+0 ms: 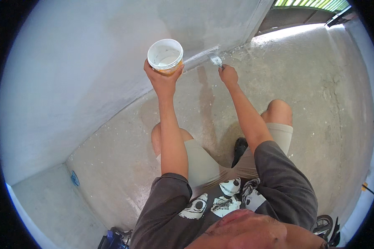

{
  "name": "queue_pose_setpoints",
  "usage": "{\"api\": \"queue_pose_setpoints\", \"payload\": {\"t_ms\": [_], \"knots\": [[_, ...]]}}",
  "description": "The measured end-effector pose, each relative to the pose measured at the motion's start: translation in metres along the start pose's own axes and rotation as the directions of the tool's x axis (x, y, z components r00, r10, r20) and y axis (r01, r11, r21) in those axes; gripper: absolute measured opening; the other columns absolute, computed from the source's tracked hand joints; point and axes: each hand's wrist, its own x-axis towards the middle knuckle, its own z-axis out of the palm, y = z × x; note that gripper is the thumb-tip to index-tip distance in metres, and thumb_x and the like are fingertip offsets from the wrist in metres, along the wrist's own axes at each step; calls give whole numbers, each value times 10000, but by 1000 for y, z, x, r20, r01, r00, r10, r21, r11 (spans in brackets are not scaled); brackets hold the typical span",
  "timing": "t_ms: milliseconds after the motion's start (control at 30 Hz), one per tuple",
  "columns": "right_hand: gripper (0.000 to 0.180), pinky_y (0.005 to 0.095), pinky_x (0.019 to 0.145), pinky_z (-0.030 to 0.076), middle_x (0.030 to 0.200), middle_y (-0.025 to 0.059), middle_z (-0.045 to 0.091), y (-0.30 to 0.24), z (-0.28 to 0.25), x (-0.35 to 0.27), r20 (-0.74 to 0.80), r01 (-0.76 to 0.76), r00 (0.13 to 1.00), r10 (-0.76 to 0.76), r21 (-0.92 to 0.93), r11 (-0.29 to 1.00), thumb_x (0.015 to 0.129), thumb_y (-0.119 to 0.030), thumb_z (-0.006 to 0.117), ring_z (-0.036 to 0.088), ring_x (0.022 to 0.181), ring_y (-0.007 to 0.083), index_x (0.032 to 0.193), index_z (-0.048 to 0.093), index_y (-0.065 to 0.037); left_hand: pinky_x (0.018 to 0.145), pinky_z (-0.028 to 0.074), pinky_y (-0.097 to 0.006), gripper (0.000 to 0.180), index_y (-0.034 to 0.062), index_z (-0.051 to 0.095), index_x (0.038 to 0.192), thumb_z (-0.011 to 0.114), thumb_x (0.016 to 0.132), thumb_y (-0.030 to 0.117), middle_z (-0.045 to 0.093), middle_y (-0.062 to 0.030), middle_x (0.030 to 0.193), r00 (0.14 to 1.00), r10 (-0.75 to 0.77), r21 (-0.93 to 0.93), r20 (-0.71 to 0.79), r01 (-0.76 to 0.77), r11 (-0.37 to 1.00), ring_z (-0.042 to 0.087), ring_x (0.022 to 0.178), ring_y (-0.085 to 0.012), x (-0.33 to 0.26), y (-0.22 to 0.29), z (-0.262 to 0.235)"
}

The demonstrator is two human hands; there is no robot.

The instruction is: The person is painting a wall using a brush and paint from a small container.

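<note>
My left hand [164, 79] is wrapped round a round white plastic tub [165, 54] with an orange band, held up beside the wall. White paint [167, 61] shows in the bottom of it. Out to the right, my right hand [228, 75] grips the handle of a paintbrush [215, 60] with white paint on it. The bristles point toward the foot of the wall [91, 62], where a fresh-looking white streak [201, 54] runs along the lower edge. Whether the bristles touch the wall I cannot tell.
The concrete floor [195, 103] bears white specks. At the far right stands a gate [295, 20] with light coming under it. A small blue object [75, 178] lies by the left corner. A wheel [323, 225] shows at the lower right, and a dark blue object [112, 240] at the lower left.
</note>
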Motion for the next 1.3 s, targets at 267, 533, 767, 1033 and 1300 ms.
{"api": "queue_pose_setpoints", "payload": {"t_ms": [267,533,767,1033,1300], "knots": [[328,485,773,568,972,213,743,-67,-70,8,-139,105,987,-86,130,986,942,-343,679,718,901,407,1118,749,-75,1128,405,-463,1111,11,335,1474,1000,608,220,463,-181,1422,1000,-2,16,-5,2,1000,473,1341,-351,-2,-7,-2],[379,347,747,537,911,219,739,-118,-127,-26,-611,377,791,-35,441,814,974,-319,707,726,789,283,1227,720,-37,1119,416,-455,1106,9,352,1468,1005,606,236,477,-175,1414,1000,-15,12,-13,15,1000,486,1333,-340,-2,-3,-3],[366,467,752,570,941,186,749,-20,-18,7,-163,77,985,-60,99,992,972,-370,660,725,867,386,1224,727,-114,1124,414,-450,1102,18,346,1470,1004,609,223,459,-167,1432,1000,-14,-22,12,14,1000,473,1346,-336,-3,5,1],[306,513,745,575,896,170,745,-6,-25,-2,-115,45,993,-42,26,999,966,-388,635,717,853,412,1154,728,-165,1132,411,-462,1110,18,342,1471,1005,605,222,455,-169,1434,1000,18,24,7,-19,1000,472,1345,-340,-2,7,1],[322,466,704,537,933,204,734,-108,-126,-19,-650,449,746,-143,334,828,997,-292,641,713,849,402,1266,713,-130,1128,415,-457,1115,16,344,1472,1007,603,238,460,-168,1431,999,31,21,-35,-30,999,478,1344,-334,-4,13,-5]]}}
